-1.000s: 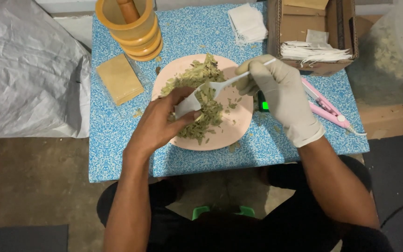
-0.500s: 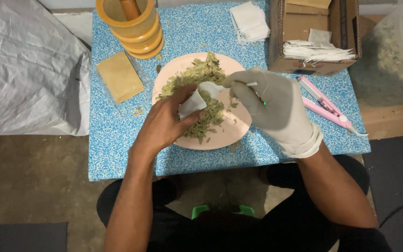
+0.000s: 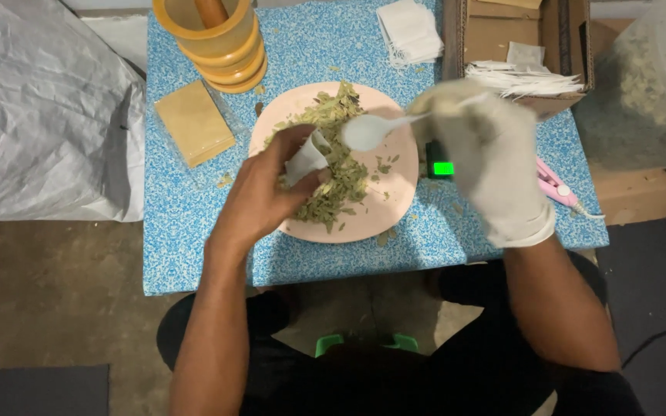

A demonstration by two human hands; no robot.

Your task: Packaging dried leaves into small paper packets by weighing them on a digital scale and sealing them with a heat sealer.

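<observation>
Two hands are seen over a small table (image 3: 194,254) covered in blue patterned cloth. The bare left hand (image 3: 271,192) is stretched forward from the near edge, wrist bent down, with its fingers curled shut around a small white bag (image 3: 304,159) held upright on the pink plate (image 3: 395,208). The bag's mouth appears to face up and to the right, though the opening itself is poorly seen. The gloved right hand (image 3: 487,166) is raised above the table's right side, blurred, with its fingers closed on the handle of a white plastic spoon (image 3: 371,131). The spoon is laid roughly level, its long axis running left to right, with the bowl pointing left toward the bag and hanging just beside it over the plate.

Dried green leaves (image 3: 337,166) are heaped on the plate's left half, around and under the bag. A stack of yellow cups (image 3: 229,54) with a wooden pestle (image 3: 211,11) inside is set at the far left corner, and a tan flat packet (image 3: 193,122) lies near it. White sachets (image 3: 410,32) are piled at the far edge. A cardboard box (image 3: 495,35) at the far right corner is filled with more white sachets. A pink sealing tool (image 3: 556,186) lies at the right edge, and a clear tub (image 3: 641,92) of leaves stands beyond it.
</observation>
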